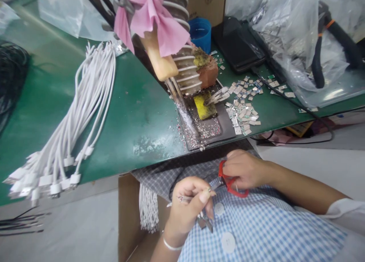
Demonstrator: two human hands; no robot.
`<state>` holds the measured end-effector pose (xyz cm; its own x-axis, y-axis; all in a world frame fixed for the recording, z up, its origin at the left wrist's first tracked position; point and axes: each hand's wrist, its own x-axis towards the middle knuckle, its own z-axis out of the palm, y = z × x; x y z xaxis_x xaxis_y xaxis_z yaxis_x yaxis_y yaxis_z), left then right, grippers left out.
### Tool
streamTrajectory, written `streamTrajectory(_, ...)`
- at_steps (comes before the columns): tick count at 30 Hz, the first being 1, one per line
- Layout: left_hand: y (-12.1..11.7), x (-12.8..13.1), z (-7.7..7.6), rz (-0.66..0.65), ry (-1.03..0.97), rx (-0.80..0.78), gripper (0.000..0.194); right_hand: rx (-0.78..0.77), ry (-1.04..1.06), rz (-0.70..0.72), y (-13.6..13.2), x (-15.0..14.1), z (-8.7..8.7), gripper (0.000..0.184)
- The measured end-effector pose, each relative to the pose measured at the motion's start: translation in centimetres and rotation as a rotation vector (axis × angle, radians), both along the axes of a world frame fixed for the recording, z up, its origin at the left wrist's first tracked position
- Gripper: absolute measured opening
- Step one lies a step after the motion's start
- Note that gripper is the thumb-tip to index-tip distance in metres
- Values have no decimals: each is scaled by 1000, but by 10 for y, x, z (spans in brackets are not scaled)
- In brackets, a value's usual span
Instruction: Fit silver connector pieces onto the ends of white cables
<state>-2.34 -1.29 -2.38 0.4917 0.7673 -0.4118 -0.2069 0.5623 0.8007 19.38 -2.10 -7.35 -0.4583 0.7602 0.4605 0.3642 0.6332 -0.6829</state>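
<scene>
Crosswise, red scissors (pixel 229 184) gripped in the right hand (pixel 242 170) point left, toward the cable (pixel 186 198) the left hand (pixel 190 205) pinches.

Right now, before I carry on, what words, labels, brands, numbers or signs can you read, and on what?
No text can be read for certain.
Box: round printed sign, too blurred to make out; dark print lower down, also unreadable.
White disc on the apron: faint marks, unreadable.
Boards: any print is too small.
Scissors: no lettering visible.
</scene>
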Motion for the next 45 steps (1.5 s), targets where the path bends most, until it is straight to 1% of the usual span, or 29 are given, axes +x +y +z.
streamTrajectory(4, 1, 2, 3, 8, 24, 18, 22, -25, -13, -1, -2, 1, 1, 34)
streamTrajectory(7, 0, 4, 4, 34, 17, 50, 20, -141, 47, 5, -5, -4, -2, 36)
streamTrajectory(10, -1, 5, 4, 80, 7, 100, 15, -266, 118, -15, -11, -15, -6, 37)
streamTrajectory(15, -1, 9, 2, 166, 32, 187, 12, -387, 226, -68, -22, -39, -5, 38)
streamTrajectory(19, 1, 11, 4, 212, 66, 204, 10, -483, 319, -88, -21, -43, -1, 38)
streamTrajectory(21, 2, 11, 6, 226, 79, 190, 12, -445, 319, -100, -16, -37, 0, 39)
streamTrajectory(25, 2, 10, 8, 227, 119, 150, 19, -247, 222, -126, -8, -25, 0, 35)
streamTrajectory(28, 2, 9, 9, 212, 151, 155, 23, -171, 183, -120, -6, -21, -1, 35)
streamTrajectory(31, 1, 10, 12, 218, 193, 158, 25, -156, 163, -110, -6, -20, 0, 33)
streamTrajectory(35, -1, 13, 18, 262, 254, 131, 28, -181, 144, -107, -8, -21, -1, 30)
streamTrajectory(38, -1, 12, 19, 240, 271, 140, 28, -180, 118, -125, -9, -20, -2, 32)
streamTrajectory(42, -1, 8, 14, 189, 280, 191, 26, -165, 82, -130, -11, -18, -3, 33)
streamTrajectory(45, 1, 3, 7, 109, 241, 259, 20, -158, 45, -125, -12, -16, -4, 32)
